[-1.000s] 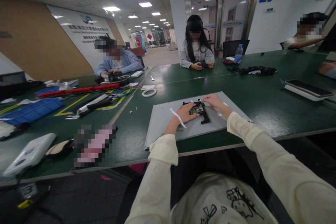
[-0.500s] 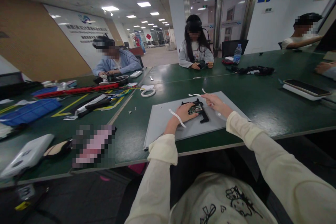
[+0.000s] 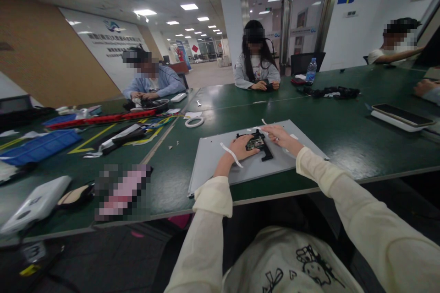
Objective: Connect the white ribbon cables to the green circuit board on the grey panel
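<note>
A grey metal panel (image 3: 220, 165) lies flat on the green table (image 3: 343, 137) in front of me. On it sits a black bracket with a small green circuit board (image 3: 256, 143). My left hand (image 3: 240, 147) rests on the left side of the board with its fingers curled over it, and a white tape strip (image 3: 231, 154) lies across its wrist. My right hand (image 3: 280, 136) is at the board's right edge, fingers pinched on a thin white strip (image 3: 263, 122).
A white tape roll (image 3: 194, 122) lies beyond the panel. Left are a blue tray (image 3: 41, 145), red bar (image 3: 103, 119), cables and a white device (image 3: 34, 203). A flat device (image 3: 400, 118) sits right. Three people sit across and to the right; a water bottle (image 3: 311, 70) stands far.
My right hand lifted a white strip away from the board half a second ago and has now come back down close to the board. My left hand stayed put.
</note>
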Demonstrator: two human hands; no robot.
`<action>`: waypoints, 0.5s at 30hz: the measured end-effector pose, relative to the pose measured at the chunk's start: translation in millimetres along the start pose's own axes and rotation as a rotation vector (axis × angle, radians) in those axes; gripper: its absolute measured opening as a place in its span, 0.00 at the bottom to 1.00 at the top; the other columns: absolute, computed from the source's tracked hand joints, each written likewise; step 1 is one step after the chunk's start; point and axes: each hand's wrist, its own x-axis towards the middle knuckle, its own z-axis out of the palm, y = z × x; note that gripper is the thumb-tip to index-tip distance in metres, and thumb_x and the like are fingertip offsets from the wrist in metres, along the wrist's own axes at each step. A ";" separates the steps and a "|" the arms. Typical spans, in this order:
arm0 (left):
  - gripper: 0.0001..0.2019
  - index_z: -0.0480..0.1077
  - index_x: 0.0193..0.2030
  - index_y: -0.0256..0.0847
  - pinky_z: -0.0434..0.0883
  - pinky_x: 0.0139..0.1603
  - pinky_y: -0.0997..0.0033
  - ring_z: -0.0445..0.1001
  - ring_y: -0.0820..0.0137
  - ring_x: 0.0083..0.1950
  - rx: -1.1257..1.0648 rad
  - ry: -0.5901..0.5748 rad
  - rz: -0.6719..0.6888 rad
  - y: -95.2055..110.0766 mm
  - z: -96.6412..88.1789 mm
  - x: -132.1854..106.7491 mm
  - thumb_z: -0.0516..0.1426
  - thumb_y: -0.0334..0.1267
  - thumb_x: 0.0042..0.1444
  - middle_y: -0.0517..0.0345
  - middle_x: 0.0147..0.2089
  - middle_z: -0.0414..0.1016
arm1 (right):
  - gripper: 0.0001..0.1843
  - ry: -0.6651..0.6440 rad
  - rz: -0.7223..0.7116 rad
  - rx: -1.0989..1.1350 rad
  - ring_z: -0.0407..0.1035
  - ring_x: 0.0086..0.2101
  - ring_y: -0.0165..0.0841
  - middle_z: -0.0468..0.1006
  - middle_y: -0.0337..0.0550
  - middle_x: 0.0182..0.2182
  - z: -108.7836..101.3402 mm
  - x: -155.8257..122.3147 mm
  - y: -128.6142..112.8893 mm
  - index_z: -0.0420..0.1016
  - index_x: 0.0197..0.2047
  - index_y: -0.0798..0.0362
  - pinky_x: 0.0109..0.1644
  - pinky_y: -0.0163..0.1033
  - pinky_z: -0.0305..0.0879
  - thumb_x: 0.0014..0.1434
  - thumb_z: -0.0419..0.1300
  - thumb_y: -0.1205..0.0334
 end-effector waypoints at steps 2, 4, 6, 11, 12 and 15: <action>0.34 0.61 0.63 0.45 0.59 0.66 0.52 0.63 0.55 0.65 -0.022 0.021 -0.012 2.0 -3.0 0.6 0.56 0.59 0.54 0.50 0.65 0.65 | 0.13 0.004 0.001 0.006 0.43 0.19 0.23 0.50 0.29 0.17 0.9 0.7 1.0 0.67 0.27 0.51 0.22 0.34 0.38 0.49 0.66 0.56; 0.29 0.63 0.62 0.44 0.61 0.66 0.56 0.65 0.58 0.64 -0.070 0.077 -0.019 2.3 -6.4 4.0 0.53 0.56 0.58 0.51 0.64 0.67 | 0.11 0.013 0.007 0.005 0.43 0.18 0.23 0.50 0.29 0.17 1.6 1.9 2.5 0.68 0.28 0.52 0.21 0.33 0.38 0.50 0.66 0.57; 0.24 0.64 0.61 0.41 0.62 0.65 0.60 0.66 0.62 0.63 -0.121 0.154 -0.039 0.5 -9.8 10.4 0.48 0.50 0.63 0.51 0.62 0.69 | 0.10 0.015 0.020 0.004 0.43 0.18 0.23 0.50 0.28 0.16 2.0 3.3 3.4 0.68 0.28 0.52 0.21 0.33 0.38 0.50 0.66 0.58; 0.21 0.66 0.60 0.39 0.63 0.66 0.60 0.68 0.65 0.61 -0.127 0.262 -0.125 -5.3 -17.1 30.8 0.46 0.31 0.60 0.52 0.60 0.71 | 0.12 -0.013 0.044 0.028 0.43 0.17 0.22 0.49 0.27 0.16 5.3 6.4 -0.3 0.67 0.28 0.52 0.22 0.33 0.38 0.49 0.66 0.57; 0.23 0.66 0.60 0.39 0.63 0.66 0.60 0.68 0.65 0.61 -0.127 0.272 -0.133 -5.0 -18.3 34.1 0.46 0.29 0.59 0.52 0.60 0.71 | 0.13 -0.016 0.050 0.032 0.42 0.17 0.22 0.49 0.27 0.16 6.5 7.3 -1.4 0.66 0.28 0.52 0.21 0.33 0.38 0.49 0.67 0.57; 0.24 0.67 0.59 0.38 0.63 0.66 0.63 0.69 0.67 0.61 -0.146 0.305 -0.153 -1.3 -19.9 40.2 0.45 0.25 0.57 0.52 0.60 0.71 | 0.15 -0.029 0.066 0.041 0.42 0.17 0.22 0.49 0.28 0.16 10.0 10.6 -2.0 0.64 0.25 0.52 0.21 0.32 0.36 0.47 0.68 0.58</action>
